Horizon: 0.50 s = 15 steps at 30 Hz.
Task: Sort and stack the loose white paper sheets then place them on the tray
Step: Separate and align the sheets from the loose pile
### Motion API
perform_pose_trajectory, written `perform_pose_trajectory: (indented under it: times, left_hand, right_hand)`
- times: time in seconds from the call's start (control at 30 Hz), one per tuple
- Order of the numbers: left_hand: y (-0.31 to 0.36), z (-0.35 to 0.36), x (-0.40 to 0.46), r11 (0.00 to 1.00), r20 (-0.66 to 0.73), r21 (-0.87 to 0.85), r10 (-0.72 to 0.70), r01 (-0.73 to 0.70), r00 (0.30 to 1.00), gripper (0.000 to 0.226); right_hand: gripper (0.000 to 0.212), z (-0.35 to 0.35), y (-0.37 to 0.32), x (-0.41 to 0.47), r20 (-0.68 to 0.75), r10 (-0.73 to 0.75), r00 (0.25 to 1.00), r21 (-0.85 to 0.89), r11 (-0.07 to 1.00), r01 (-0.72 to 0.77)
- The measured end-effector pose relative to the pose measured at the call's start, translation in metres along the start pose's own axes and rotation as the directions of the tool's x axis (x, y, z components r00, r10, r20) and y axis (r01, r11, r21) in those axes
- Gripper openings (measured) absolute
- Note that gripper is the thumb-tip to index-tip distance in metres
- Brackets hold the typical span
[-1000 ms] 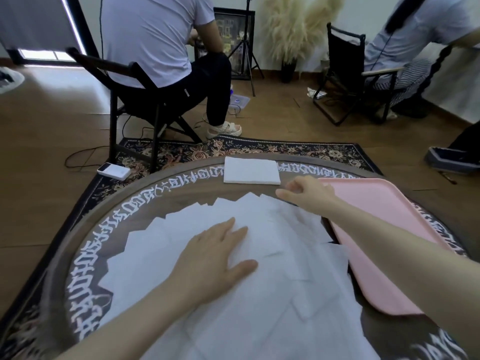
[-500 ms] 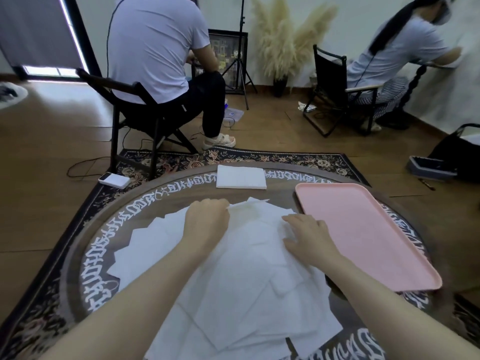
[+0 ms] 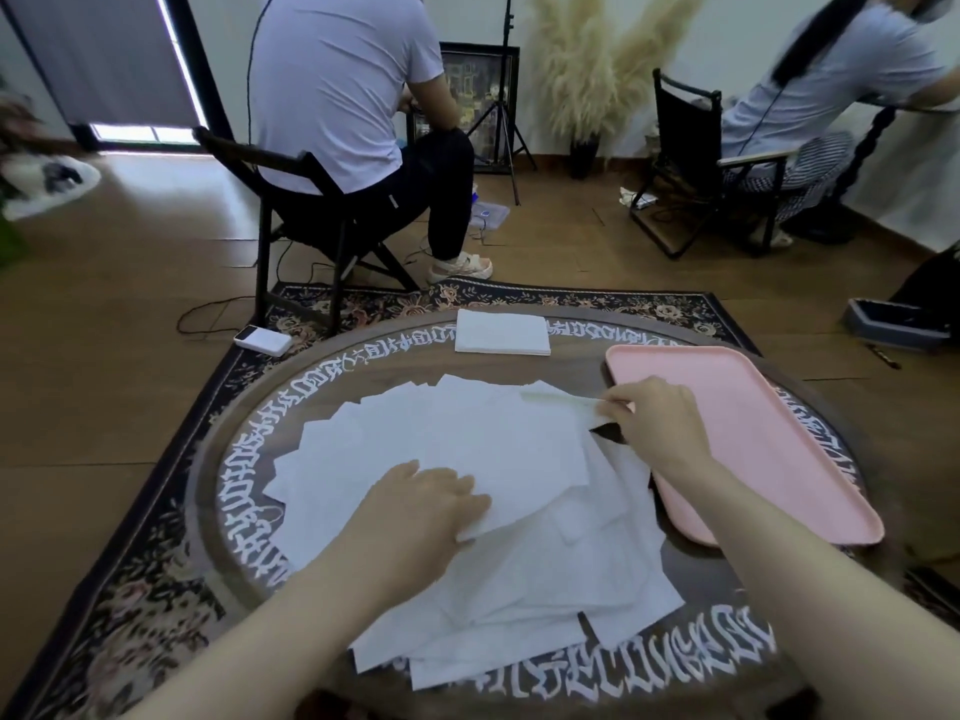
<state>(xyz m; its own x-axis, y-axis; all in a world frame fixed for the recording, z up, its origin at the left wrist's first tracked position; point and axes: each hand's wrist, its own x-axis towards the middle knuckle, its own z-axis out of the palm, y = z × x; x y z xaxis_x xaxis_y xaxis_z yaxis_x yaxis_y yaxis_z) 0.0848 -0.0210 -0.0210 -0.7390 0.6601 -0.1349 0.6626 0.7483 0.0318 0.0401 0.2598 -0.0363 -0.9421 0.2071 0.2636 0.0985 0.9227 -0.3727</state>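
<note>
Pinching top sheet [image 3: 498,449] at opposite corners: left hand [image 3: 415,506] near edge, right hand [image 3: 657,423] far corner, lifted. Loose sheets [image 3: 519,589] cover table ctr; neat stack [image 3: 502,332] behind; pink tray [image 3: 753,433] right, touching pile.

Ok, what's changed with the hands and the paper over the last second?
The right hand has gone from resting on the loose sheets to pinching one sheet's corner beside the pink tray and lifting it. The left hand came back toward the person and now holds the near edge of that same sheet. The neat stack at the far edge of the table stayed put, and the tray holds nothing yet.
</note>
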Motion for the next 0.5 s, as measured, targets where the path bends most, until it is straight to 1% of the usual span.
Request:
perform_pose_trajectory:
  times: [0.03, 0.07, 0.13, 0.17, 0.23, 0.27, 0.3, 0.33, 0.37, 0.4, 0.43, 0.47, 0.5]
  left_hand:
    - [0.001, 0.003, -0.003, 0.999, 0.100, -0.043, -0.020, 0.025, 0.995, 0.047]
    - [0.001, 0.005, -0.008, 0.997, 0.153, -0.067, -0.026, 0.037, 0.988, 0.056]
    - [0.003, 0.007, -0.017, 0.993, 0.156, -0.109, -0.022, 0.040, 0.988, 0.064]
    - [0.003, 0.008, -0.020, 0.988, 0.159, -0.142, -0.044, 0.067, 0.986, 0.066]
    - [0.003, 0.008, -0.027, 0.974, 0.130, -0.190, -0.100, 0.124, 0.986, 0.066]
    - [0.002, 0.009, -0.028, 0.969, 0.101, -0.202, -0.124, 0.142, 0.987, 0.065]
    - [0.002, 0.009, -0.029, 0.964, 0.084, -0.208, -0.150, 0.164, 0.985, 0.065]
    - [0.001, 0.010, -0.029, 0.960, 0.063, -0.209, -0.175, 0.185, 0.983, 0.065]
    - [0.001, 0.011, -0.029, 0.957, 0.043, -0.208, -0.198, 0.202, 0.979, 0.066]
    - [0.001, 0.012, -0.027, 0.953, 0.024, -0.216, -0.213, 0.213, 0.977, 0.067]
    - [0.002, 0.012, -0.026, 0.949, 0.017, -0.225, -0.221, 0.219, 0.975, 0.069]
    - [0.003, 0.013, -0.024, 0.949, 0.014, -0.234, -0.215, 0.212, 0.976, 0.070]
    - [0.004, 0.014, -0.021, 0.950, 0.018, -0.239, -0.201, 0.199, 0.979, 0.072]
  right_hand:
    - [0.016, -0.005, -0.004, -0.004, -0.029, -0.015, 0.999, 0.024, 1.000, 0.016]
    - [0.016, -0.010, -0.009, -0.007, -0.067, -0.034, 0.997, 0.048, 0.998, 0.037]
    - [0.017, -0.019, -0.023, -0.015, -0.141, -0.060, 0.988, 0.100, 0.992, 0.075]
    - [0.017, -0.023, -0.031, -0.020, -0.166, -0.076, 0.983, 0.111, 0.989, 0.095]
    - [0.016, -0.031, -0.047, -0.035, -0.171, -0.158, 0.972, 0.116, 0.977, 0.179]
    - [0.016, -0.033, -0.054, -0.045, -0.139, -0.220, 0.966, 0.110, 0.966, 0.236]
    - [0.016, -0.033, -0.059, -0.055, -0.058, -0.291, 0.955, 0.076, 0.953, 0.294]
    - [0.018, -0.032, -0.064, -0.066, 0.070, -0.357, 0.931, 0.016, 0.934, 0.357]
    - [0.020, -0.029, -0.066, -0.075, 0.215, -0.401, 0.890, -0.046, 0.906, 0.420]
    - [0.022, -0.025, -0.067, -0.083, 0.342, -0.409, 0.846, -0.059, 0.889, 0.454]
    - [0.025, -0.023, -0.065, -0.089, 0.422, -0.379, 0.823, -0.010, 0.906, 0.423]
    - [0.032, -0.023, -0.064, -0.093, 0.452, -0.324, 0.831, 0.092, 0.944, 0.318]
    - [0.036, -0.022, -0.061, -0.093, 0.419, -0.251, 0.873, 0.224, 0.960, 0.169]
